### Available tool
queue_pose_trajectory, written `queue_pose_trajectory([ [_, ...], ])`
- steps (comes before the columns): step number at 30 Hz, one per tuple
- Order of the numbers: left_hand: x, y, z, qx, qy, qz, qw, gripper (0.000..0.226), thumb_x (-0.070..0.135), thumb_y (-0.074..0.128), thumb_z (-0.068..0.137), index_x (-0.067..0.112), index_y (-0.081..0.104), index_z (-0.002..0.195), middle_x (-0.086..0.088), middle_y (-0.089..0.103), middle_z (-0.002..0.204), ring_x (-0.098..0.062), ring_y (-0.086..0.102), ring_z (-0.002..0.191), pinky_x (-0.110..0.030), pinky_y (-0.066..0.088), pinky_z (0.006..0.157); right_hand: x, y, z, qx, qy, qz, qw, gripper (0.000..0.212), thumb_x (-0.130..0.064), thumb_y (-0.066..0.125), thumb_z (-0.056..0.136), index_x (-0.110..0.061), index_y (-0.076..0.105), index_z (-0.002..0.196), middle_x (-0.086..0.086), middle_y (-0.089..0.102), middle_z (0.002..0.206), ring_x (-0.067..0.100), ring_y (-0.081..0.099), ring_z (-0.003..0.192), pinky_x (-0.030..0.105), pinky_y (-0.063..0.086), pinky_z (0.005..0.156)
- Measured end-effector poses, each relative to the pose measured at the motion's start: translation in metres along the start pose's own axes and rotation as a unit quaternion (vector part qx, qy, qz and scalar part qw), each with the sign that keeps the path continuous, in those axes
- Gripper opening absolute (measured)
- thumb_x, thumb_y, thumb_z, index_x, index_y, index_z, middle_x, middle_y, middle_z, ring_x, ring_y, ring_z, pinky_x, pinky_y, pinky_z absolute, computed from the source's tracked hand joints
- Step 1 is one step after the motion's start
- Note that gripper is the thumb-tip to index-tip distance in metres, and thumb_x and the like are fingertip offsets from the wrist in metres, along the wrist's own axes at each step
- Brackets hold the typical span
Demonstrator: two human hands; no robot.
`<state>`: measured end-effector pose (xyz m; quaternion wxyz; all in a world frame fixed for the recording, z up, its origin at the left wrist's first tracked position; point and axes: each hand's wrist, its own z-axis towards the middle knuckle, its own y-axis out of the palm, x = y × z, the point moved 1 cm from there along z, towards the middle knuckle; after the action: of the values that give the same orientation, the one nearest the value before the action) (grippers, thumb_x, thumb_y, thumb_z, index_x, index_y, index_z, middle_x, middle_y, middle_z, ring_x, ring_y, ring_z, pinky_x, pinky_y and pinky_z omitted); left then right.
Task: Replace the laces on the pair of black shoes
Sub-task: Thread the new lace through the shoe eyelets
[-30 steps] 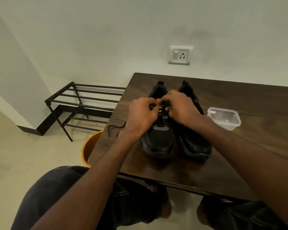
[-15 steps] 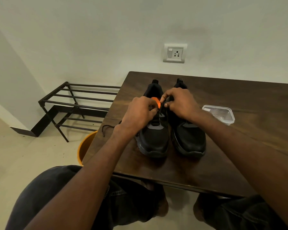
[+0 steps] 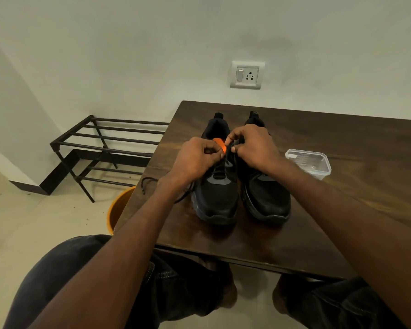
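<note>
Two black shoes stand side by side, toes toward the viewer, on a dark wooden table (image 3: 318, 129); work is at the upper eyelets of the left shoe (image 3: 217, 198), beside its orange tongue lining (image 3: 218, 141), while the right shoe (image 3: 267, 198) stands untouched just beside it. The black lace (image 3: 150, 180) is a thin, limp cord that will likely sag and slip unless kept taut; it is judged best held close to its stiff tip for threading, and the light shoe may shift when pulled. Left hand (image 3: 195, 160): fingers curled, pinching the lace near the tongue, the free tail trailing past the wrist over the table edge. Right hand (image 3: 252, 146): fingertips closed in a pinch at the eyelet row, apparently on the lace, though the contact is partly hidden. A clear lidded container (image 3: 309, 162) sits well apart at right
</note>
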<state>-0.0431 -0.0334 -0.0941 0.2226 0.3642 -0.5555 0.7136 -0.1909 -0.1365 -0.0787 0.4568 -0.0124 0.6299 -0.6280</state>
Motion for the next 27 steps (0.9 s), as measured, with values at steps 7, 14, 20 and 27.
queue_pose_trajectory([
  [7,0.008,0.002,0.003,0.036,0.017,0.237,0.971,0.014,0.04,0.069,0.095,0.037,0.075,0.106,0.006,0.051,0.104,-0.018,0.054,0.106,-0.048,0.047,0.096,-0.005,0.004,-0.003,0.01,0.024,0.015,1.0,0.022,-0.003,0.072,0.09,-0.022,0.079,0.099,-0.006,0.075,0.091,0.008,0.07,0.089,0.028,0.057,0.085],
  [14,0.004,-0.011,0.001,-0.037,0.007,0.064,0.997,0.007,0.024,0.071,0.096,0.029,0.074,0.091,0.011,0.057,0.09,-0.004,0.058,0.076,-0.012,0.045,0.064,-0.006,-0.001,-0.006,-0.003,0.032,0.034,0.999,0.021,-0.004,0.073,0.091,-0.022,0.079,0.102,-0.013,0.07,0.083,0.003,0.068,0.084,0.02,0.054,0.078],
  [20,0.01,-0.01,-0.003,-0.015,0.017,0.084,0.996,0.006,0.023,0.071,0.096,0.025,0.076,0.094,0.017,0.06,0.083,-0.004,0.061,0.075,-0.019,0.049,0.067,-0.007,0.0,-0.007,0.002,0.028,0.028,0.999,0.022,-0.004,0.073,0.091,-0.024,0.079,0.1,-0.012,0.071,0.084,0.003,0.069,0.083,0.023,0.056,0.079],
  [27,0.013,0.005,-0.006,0.061,0.006,0.109,0.992,0.005,0.025,0.074,0.093,0.029,0.078,0.094,0.023,0.049,0.085,-0.001,0.055,0.083,-0.03,0.05,0.087,-0.011,0.006,-0.012,0.036,0.037,0.031,0.998,0.026,-0.001,0.07,0.09,-0.025,0.078,0.094,-0.016,0.062,0.07,0.001,0.062,0.072,0.027,0.056,0.081],
])
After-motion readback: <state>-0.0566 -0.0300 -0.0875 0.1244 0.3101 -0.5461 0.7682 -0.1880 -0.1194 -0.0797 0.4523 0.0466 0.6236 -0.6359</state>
